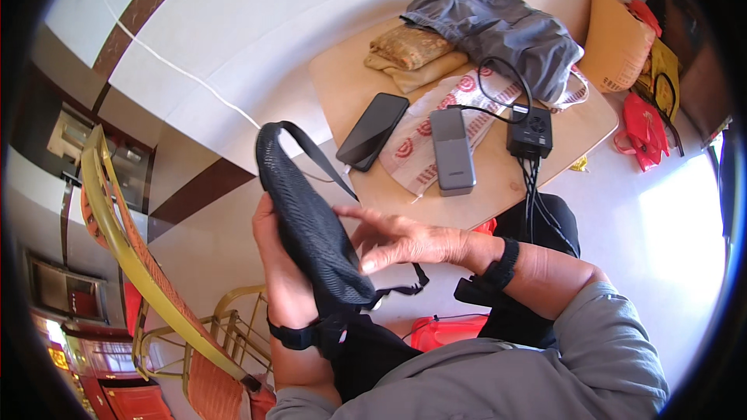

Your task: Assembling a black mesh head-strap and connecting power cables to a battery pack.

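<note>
A long black mesh-covered bag with a strap is held up in front of me, tilted. My left hand wraps round its left side and underside, with most of the fingers hidden behind it. At its right edge, my right hand has its fingers stretched and thumb apart, the tips at or touching the bag. A loose strap end with a buckle hangs from the lower end. Black bands circle both my wrists.
A wooden table ahead carries a smartphone, a grey power bank, a black box with cables, folded cloth and a grey garment. A metal-framed chair stands left; red bags lie at right.
</note>
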Demonstrator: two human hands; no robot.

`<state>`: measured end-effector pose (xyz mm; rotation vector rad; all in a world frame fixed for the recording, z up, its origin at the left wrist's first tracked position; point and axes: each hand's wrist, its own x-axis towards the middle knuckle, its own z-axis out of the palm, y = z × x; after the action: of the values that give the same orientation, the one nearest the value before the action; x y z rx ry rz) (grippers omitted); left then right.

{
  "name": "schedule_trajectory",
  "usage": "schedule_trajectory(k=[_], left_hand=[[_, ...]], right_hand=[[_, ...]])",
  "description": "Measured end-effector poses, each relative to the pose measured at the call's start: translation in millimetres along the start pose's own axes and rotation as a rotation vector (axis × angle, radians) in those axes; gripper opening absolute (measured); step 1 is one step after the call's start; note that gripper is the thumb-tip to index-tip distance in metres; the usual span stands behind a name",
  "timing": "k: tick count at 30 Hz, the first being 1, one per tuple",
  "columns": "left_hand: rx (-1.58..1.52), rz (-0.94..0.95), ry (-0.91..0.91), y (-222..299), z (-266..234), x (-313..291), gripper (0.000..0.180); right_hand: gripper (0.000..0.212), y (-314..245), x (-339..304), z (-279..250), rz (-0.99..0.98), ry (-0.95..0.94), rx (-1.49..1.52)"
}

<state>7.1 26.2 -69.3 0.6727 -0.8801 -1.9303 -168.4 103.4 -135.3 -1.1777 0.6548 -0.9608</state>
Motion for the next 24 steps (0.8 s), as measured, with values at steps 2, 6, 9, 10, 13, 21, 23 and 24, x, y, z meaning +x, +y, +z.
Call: schedule_trajectory(k=[2,6,9,10,13,21,23,24], left_hand=[[0.273,0.053,-0.038,11.7,4.9,4.2,0.044],[0.236,0.010,0.073,35.5,57.9,24.8,0.036],[0.225,0.027,0.002,45.8,74.8,78.0,0.035],[0.210,0.046,0.049,58.8,69.6,108.0,0.035],[0.170,0.210,-0.095,65.6,77.8,181.4,0.042],[1.051,0.130,-0.170,0.3,109.0,156.5,0.065],[1.074,0.081,-0.200,-7.5,108.8,139.8,0.054],[1.075,0.078,-0.196,-8.5,107.6,131.6,0.054]], right_hand=[[0.113,8.3,-0.7,7.7,-0.043,-0.018,0.011],[0.108,9.2,-5.3,10.2,0.016,-0.041,0.095],[0.099,2.0,-10.0,3.3,-0.039,0.066,0.191],[0.094,-3.4,-8.3,5.3,-0.094,0.140,0.236],[0.074,-5.4,-6.6,0.3,-0.132,0.453,0.220],[0.040,2.3,-3.0,-6.1,-0.007,0.661,-0.133],[0.036,1.7,-3.8,-7.2,-0.026,0.663,-0.160],[0.036,0.5,-4.3,-6.3,-0.024,0.660,-0.156]])
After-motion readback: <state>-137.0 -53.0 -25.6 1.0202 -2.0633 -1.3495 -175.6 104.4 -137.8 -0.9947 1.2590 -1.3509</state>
